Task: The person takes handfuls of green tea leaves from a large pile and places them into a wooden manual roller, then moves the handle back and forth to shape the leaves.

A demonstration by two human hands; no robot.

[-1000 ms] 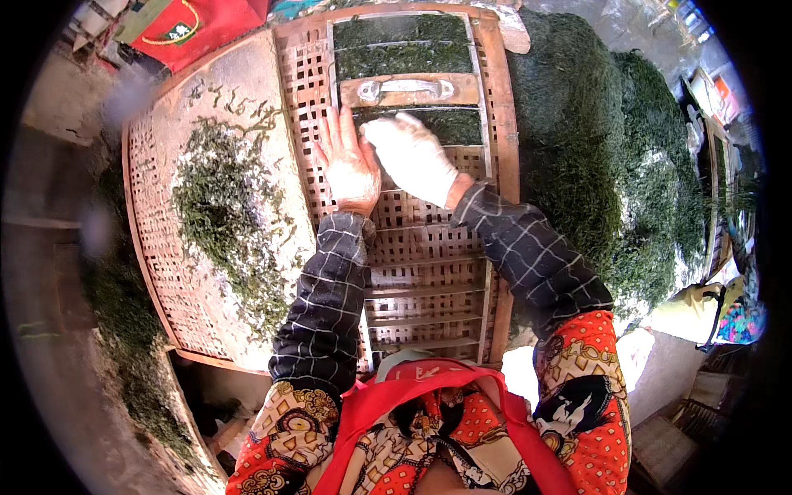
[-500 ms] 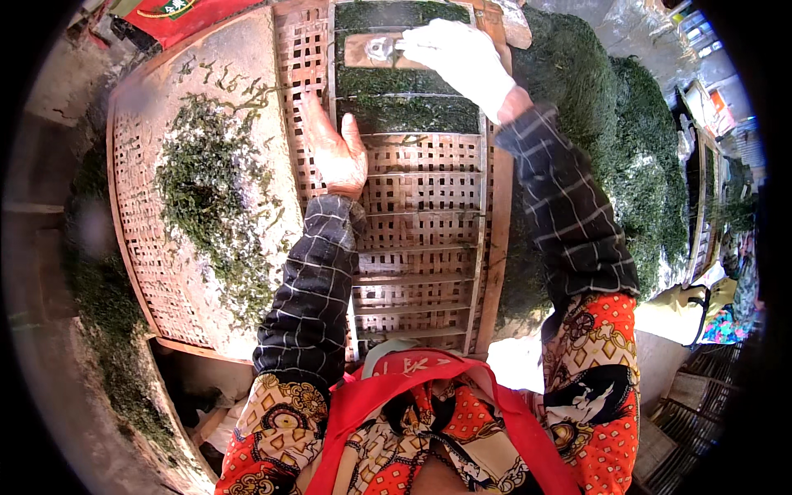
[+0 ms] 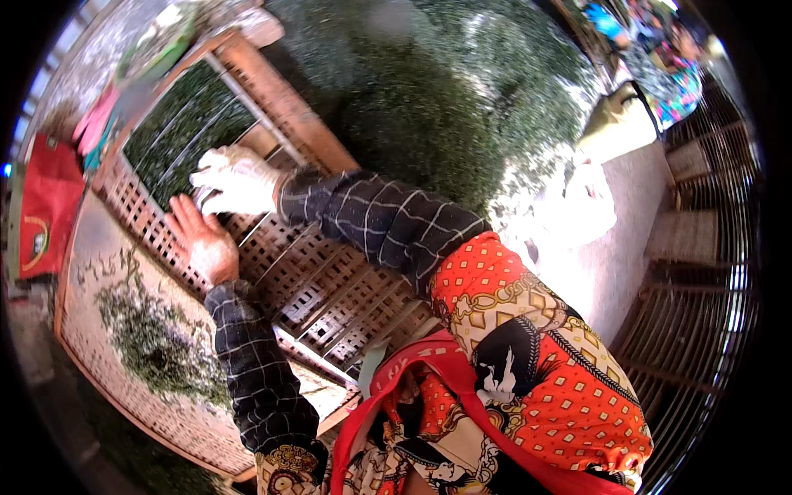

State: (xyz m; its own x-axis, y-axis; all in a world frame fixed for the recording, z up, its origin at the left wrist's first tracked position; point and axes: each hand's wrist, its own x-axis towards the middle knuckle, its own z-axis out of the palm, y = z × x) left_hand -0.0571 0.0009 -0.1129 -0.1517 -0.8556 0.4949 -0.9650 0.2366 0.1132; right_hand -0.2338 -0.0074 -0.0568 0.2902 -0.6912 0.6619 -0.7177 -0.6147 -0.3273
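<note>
My right hand (image 3: pixel 235 180), in a white glove, is closed on a wooden block (image 3: pixel 259 141) that shows as a tan strip beside the glove; the handle is hidden under the fingers. The block lies across a slatted frame (image 3: pixel 320 323) set on a perforated woven tray (image 3: pixel 289 264). Dark green leafy shreds (image 3: pixel 177 124) fill the frame's far sections, while the nearer sections show bare weave. Bare and open, my left hand (image 3: pixel 206 246) rests with its fingers together at the frame's left edge, its fingertips close to the glove.
On the left, a board (image 3: pixel 87 285) bears loose green shreds (image 3: pixel 153 338). A large green heap (image 3: pixel 421 107) lies beyond the frame. A red bag (image 3: pixel 49 206) stands far left, a yellow bag (image 3: pixel 615 124) far right. Another person's patterned clothing (image 3: pixel 676 82) shows at the upper right.
The view has swung to the right, so the frame now lies slanted. My right hand and the block have come nearer along the frame, close to my left hand.
</note>
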